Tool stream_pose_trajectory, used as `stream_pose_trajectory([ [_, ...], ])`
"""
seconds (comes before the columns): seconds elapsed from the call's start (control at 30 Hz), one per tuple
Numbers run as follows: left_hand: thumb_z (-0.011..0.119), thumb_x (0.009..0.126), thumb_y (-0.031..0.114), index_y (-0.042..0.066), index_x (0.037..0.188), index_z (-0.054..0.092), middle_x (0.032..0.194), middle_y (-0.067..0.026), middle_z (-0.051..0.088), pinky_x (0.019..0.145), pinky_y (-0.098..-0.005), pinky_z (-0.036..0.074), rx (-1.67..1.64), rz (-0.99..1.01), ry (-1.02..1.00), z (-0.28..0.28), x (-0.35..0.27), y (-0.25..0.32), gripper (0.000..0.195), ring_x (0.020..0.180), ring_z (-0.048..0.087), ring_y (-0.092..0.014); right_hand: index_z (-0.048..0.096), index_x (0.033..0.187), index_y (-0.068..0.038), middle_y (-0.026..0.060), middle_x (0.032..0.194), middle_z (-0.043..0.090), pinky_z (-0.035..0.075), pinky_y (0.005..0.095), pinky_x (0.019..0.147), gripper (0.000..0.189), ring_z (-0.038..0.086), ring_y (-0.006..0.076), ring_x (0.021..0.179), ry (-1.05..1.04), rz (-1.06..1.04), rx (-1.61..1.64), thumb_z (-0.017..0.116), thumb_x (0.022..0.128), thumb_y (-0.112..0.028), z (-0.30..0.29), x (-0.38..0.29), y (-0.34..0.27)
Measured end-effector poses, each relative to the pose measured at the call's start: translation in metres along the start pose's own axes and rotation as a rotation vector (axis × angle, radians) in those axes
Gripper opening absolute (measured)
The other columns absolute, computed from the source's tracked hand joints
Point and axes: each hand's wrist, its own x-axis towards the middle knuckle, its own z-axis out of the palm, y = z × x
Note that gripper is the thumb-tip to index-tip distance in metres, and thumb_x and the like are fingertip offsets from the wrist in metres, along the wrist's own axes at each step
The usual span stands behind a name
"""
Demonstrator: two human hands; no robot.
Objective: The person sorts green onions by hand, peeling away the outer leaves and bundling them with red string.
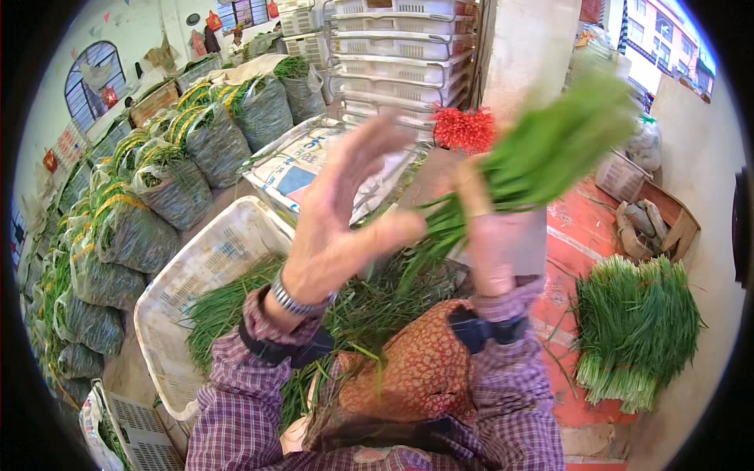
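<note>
My right hand (492, 244) grips a bunch of long green leaves (548, 147), which look like Chinese chives. The bunch is blurred and points up to the right, and some loose blades trail below my fist. My left hand (333, 235), with a metal-banded watch (300, 300) at the wrist, is raised beside it. Its fingers are spread and hold nothing. Below both hands lies a heap of loose green blades (377, 312), partly hidden by my forearms. A white plastic basket (171, 329) with more greens (230, 312) stands to my left.
Tied bundles of chives (639, 329) lie on the red surface (565, 377) at right. A cluster of red ties (464, 128) sits ahead, before stacked white crates (394, 62). Filled plastic bags of greens (218, 141) line the left. A patterned cloth (412, 365) covers my lap.
</note>
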Motion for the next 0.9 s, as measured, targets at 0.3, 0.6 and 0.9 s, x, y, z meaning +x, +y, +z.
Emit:
stream_pose_trajectory([
  [0.3,0.066,0.080,0.032,0.000,0.080,0.068,0.068,-0.0113,0.066,0.058,-0.0311,0.051,0.739,-0.600,-0.274,0.010,-0.046,-0.258,0.032,0.063,0.065,-0.017,0.036,0.133,0.001,0.0023,0.085,0.056,0.045,0.0220,0.068,0.052,0.052,0.0088,0.076,0.375,-0.406,-0.336,0.059,0.087,-0.006,-0.135,0.063,-0.002],
  [0.6,0.072,0.068,0.051,0.003,0.072,0.068,0.078,-0.0187,0.066,0.066,-0.0423,0.052,1.114,-0.773,-0.456,0.089,-0.030,-0.343,0.048,0.074,0.065,-0.033,0.039,0.132,-0.001,0.0028,0.091,0.056,0.045,0.0249,0.072,0.051,0.052,0.0107,0.078,0.488,-0.264,-0.467,0.061,0.087,-0.006,-0.217,0.061,0.090],
  [0.9,0.067,0.064,0.022,0.007,0.068,0.069,0.075,-0.0190,0.065,0.068,-0.0427,0.053,1.119,-0.673,-0.388,0.087,-0.032,-0.392,0.016,0.072,0.065,-0.035,0.036,0.129,0.004,0.0039,0.095,0.057,0.042,0.0274,0.084,0.049,0.052,0.0111,0.082,0.420,0.050,-0.511,0.058,0.089,-0.011,-0.192,0.042,0.153],
])
